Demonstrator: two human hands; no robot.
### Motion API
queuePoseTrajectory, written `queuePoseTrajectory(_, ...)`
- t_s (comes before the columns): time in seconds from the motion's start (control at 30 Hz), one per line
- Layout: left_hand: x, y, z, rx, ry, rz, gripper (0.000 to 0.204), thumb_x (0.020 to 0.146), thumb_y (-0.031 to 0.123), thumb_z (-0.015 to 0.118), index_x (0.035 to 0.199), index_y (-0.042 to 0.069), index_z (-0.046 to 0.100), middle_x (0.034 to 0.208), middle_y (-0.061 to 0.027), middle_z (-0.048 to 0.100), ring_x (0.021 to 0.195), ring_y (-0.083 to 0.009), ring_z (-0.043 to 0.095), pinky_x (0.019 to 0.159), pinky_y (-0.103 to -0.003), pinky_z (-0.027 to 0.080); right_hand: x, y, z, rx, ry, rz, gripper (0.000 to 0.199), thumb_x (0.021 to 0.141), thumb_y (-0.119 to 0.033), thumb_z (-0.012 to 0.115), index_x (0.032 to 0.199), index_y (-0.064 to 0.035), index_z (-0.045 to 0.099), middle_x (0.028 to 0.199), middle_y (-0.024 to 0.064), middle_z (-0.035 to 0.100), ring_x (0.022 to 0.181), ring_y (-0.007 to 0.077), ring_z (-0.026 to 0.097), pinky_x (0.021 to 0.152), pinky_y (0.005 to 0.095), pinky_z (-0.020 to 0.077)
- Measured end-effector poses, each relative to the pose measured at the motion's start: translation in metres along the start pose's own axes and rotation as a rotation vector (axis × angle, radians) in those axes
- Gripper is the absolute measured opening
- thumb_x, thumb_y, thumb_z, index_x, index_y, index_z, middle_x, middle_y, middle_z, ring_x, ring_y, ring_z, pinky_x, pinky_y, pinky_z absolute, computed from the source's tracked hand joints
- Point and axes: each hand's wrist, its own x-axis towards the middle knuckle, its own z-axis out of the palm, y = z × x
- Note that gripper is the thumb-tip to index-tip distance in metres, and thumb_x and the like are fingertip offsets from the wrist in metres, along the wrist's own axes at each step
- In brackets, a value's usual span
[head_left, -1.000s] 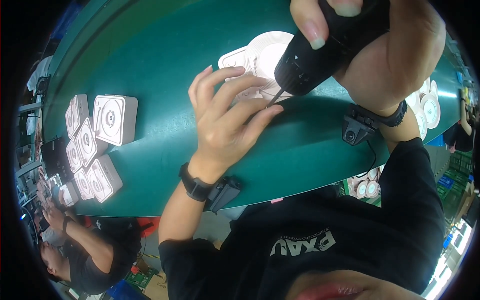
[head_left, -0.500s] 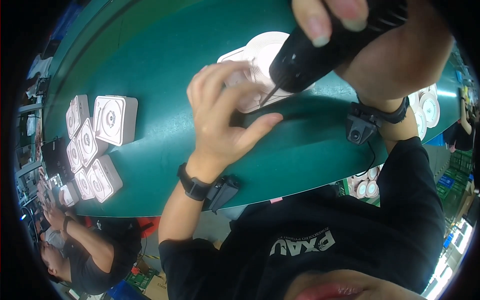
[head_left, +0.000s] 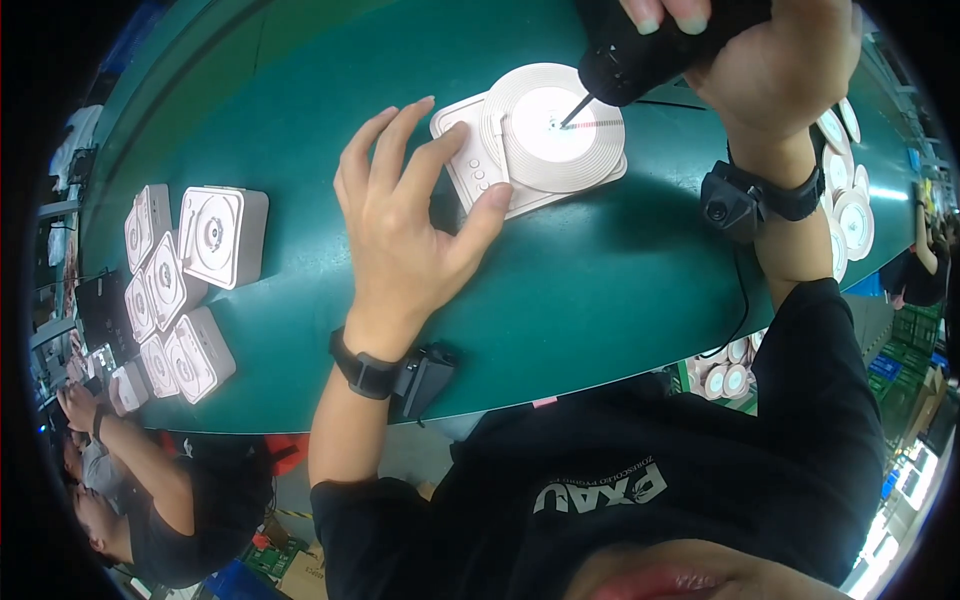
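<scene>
A pale pink-white unit shaped like a small record player (head_left: pixel 468 178) lies on the green table. On top of it sits a round ridged disc (head_left: pixel 590 165) with a white centre, and a slim tone arm lies beside the disc. My right hand (head_left: pixel 775 75) grips a black power screwdriver (head_left: pixel 630 65); its thin bit points down at the disc's centre. Whether the bit touches is hard to tell. At the unit's left edge, my left hand (head_left: pixel 400 225) has its fingers spread, thumb and forefinger at the casing, holding nothing.
Several similar pale units (head_left: pixel 225 235) stand on the table (head_left: pixel 330 60) at the left. Pale round discs (head_left: pixel 853 222) are heaped at the right edge, and more lie in a green crate (head_left: pixel 715 378) below it. A co-worker (head_left: pixel 180 500) sits at the lower left.
The screwdriver has moved up and away from the unit's near edge; its bit is now over the disc's centre. My left hand has shifted left, uncovering the unit's controls.
</scene>
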Motion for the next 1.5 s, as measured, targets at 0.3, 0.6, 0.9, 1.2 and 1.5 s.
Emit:
queuePoseTrajectory(0.3,-0.001,-0.002,-0.001,-0.037,-0.04,-0.04,0.047,0.079,0.035,0.083,0.113,0.005,0.075,0.139,-0.0161,0.064,0.134,-0.0398,0.049,0.109,-0.051,0.039,-0.009,-0.003,0.014,-0.045,0.019,-0.033,0.041,0.1,-0.021,0.065,0.129,0.0019,0.047,0.062,0.0051,0.054,0.042,0.0139,0.049,0.046,0.0299,0.044)
queuePoseTrajectory(0.6,-0.001,0.0,-0.001,-0.042,-0.043,-0.047,0.048,0.078,0.035,0.083,0.115,0.004,0.074,0.138,-0.0168,0.064,0.134,-0.0395,0.05,0.11,-0.051,0.039,-0.001,0.022,0.011,0.097,-0.04,-0.189,0.051,0.1,-0.022,0.067,0.138,0.0028,0.045,0.063,0.005,0.055,0.043,0.0132,0.052,0.046,0.0288,0.0449)
queuePoseTrajectory(0.9,-0.002,0.001,0.0,-0.042,-0.051,-0.056,0.048,0.079,0.035,0.082,0.115,0.004,0.073,0.137,-0.0176,0.065,0.134,-0.0394,0.05,0.111,-0.051,0.039,0.0,0.014,0.019,0.093,-0.007,-0.113,0.041,0.098,-0.021,0.07,0.128,0.0017,0.053,0.064,0.0037,0.058,0.044,0.0111,0.053,0.044,0.026,0.0416)
queuePoseTrajectory(1.2,-0.002,0.001,-0.001,-0.031,-0.061,-0.056,0.047,0.081,0.035,0.082,0.116,0.005,0.072,0.137,-0.0177,0.064,0.134,-0.0396,0.05,0.111,-0.051,0.04,0.011,0.032,0.005,-0.006,-0.221,-0.233,0.029,0.096,-0.019,0.074,0.074,-0.0013,0.067,0.054,0.0014,0.058,0.041,0.0089,0.052,0.043,0.0239,0.0378)
queuePoseTrajectory(1.5,-0.002,-0.001,0.001,-0.04,-0.056,-0.042,0.047,0.082,0.035,0.081,0.116,0.005,0.072,0.136,-0.0177,0.064,0.134,-0.0395,0.05,0.11,-0.051,0.04,0.008,0.03,0.013,0.09,-0.117,-0.112,0.029,0.096,-0.017,0.073,0.071,-0.0041,0.068,0.053,-0.0006,0.058,0.041,0.0078,0.051,0.043,0.0238,0.0371)
